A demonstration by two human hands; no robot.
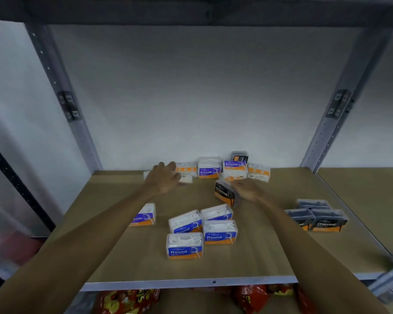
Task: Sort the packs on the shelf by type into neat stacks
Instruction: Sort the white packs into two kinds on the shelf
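Note:
My right hand [247, 191] grips a black Charcoal pack [224, 192] above the middle of the brown shelf board [259, 257]. My left hand [165, 177] reaches toward the back, fingers spread over a small white pack [186, 179]. Along the back wall lies a loose cluster of Smooth packs [208, 172], orange-labelled packs [259, 172] and one more black pack [240, 157]. Near the front stand several blue Round packs [184, 247]. One Smooth pack [144, 216] sits alone at the left. Three Charcoal packs [328, 220] are grouped at the right.
Grey metal uprights [77, 123] stand at both back corners, with another upright [340, 114] at the right. The shelf's front lip [191, 284] runs below my arms. Red snack bags [127, 301] lie on the level beneath. A dark shelf [191, 10] hangs overhead.

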